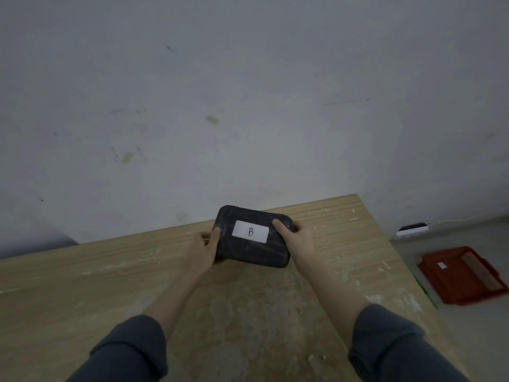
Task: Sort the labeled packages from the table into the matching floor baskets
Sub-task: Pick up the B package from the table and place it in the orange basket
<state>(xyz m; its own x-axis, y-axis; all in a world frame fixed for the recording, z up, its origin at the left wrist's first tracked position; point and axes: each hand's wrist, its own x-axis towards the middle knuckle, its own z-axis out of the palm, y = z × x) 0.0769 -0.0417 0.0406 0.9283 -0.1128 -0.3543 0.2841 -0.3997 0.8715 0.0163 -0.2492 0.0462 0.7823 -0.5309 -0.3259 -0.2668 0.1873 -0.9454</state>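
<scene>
A black package (254, 250) with a white label reading "B" is held over the far part of the wooden table (110, 285). My left hand (203, 250) grips its left end, thumb on top. My right hand (296, 239) grips its right end, thumb on the top near the label. Both forearms reach out from grey sleeves. A red floor basket (465, 277) with a small white label lies on the floor to the right of the table; its letter is too small to read.
A white wall stands right behind the table. A white power strip (413, 230) with a cable lies on the floor by the wall at the right. The table's right edge runs diagonally toward the red basket.
</scene>
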